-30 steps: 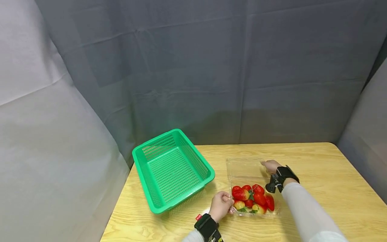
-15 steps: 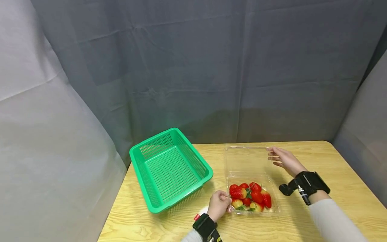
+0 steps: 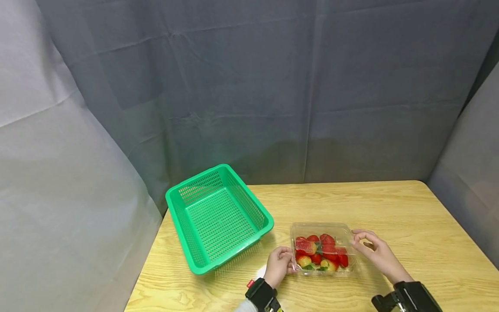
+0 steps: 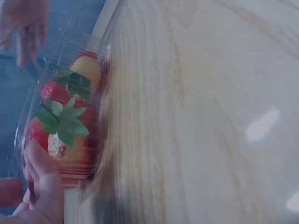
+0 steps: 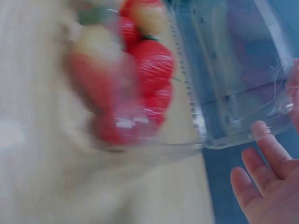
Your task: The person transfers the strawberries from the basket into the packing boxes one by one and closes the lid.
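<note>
Red strawberries [image 3: 328, 250], some with pale yellow tips and green leaves, lie in a clear plastic clamshell box [image 3: 352, 268] right of the table's middle. My left hand [image 3: 277, 265] holds the box at its near left corner, thumb and fingers about the edge; its fingers [image 4: 44, 170] press against the end wall in the left wrist view. With thumb and forefinger, my right hand [image 3: 379, 256] pinches the right edge of the hinged lid [image 5: 233, 70]. The lid leans over the fruit from the hinge, and the right hand's other fingers are spread.
Left of the box stands a green perforated plastic basket [image 3: 220, 221] with nothing in it. Wooden tabletop [image 3: 421, 225] extends to the right. A grey cloth [image 3: 241, 95] hangs behind the table, and pale cloths flank both sides.
The lid stood leaned back and has swung up and forward over the strawberries. My right hand moved with its edge, toward me. The left hand stays at the corner.
</note>
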